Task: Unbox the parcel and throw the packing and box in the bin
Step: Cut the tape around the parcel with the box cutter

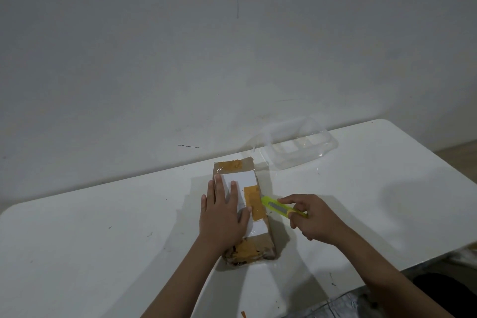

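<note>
A brown cardboard parcel (254, 204) with a white label and strips of orange-brown tape lies on the white table (103, 235). My left hand (223, 217) presses flat on its top, fingers spread. My right hand (313, 219) holds a yellow-green utility knife (282, 207) just right of the parcel. The knife's tip touches the parcel's right edge near the tape patch.
A clear plastic tray (299, 147) rests at the table's back right, against the grey wall (232, 46). A small orange scrap (243, 314) lies at the front edge. The table's right edge drops to the floor at far right.
</note>
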Tool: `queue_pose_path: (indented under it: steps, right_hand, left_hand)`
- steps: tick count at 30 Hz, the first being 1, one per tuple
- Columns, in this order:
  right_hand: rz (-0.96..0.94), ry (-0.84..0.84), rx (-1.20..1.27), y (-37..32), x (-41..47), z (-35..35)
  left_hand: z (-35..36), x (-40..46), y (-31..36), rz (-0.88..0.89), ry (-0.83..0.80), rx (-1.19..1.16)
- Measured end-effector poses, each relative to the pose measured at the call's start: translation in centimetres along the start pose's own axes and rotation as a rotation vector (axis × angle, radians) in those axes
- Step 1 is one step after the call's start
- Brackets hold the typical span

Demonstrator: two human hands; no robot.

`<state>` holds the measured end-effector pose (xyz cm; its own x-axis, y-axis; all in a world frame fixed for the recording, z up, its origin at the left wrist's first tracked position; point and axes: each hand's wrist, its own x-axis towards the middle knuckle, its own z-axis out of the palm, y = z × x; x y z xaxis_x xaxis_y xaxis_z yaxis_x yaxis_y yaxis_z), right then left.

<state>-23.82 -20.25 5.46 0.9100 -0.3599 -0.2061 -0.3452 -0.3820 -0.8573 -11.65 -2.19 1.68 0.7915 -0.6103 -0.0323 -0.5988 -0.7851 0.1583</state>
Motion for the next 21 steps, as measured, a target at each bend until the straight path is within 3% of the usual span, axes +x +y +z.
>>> queue_pose_path:
  steps: [21]
  right_hand:
    - [0.024, -0.076, 0.06, 0.62, -0.74, -0.11]
  left_hand:
    - [-0.08, 0.29, 0.12, -0.028, 0.005, -0.032]
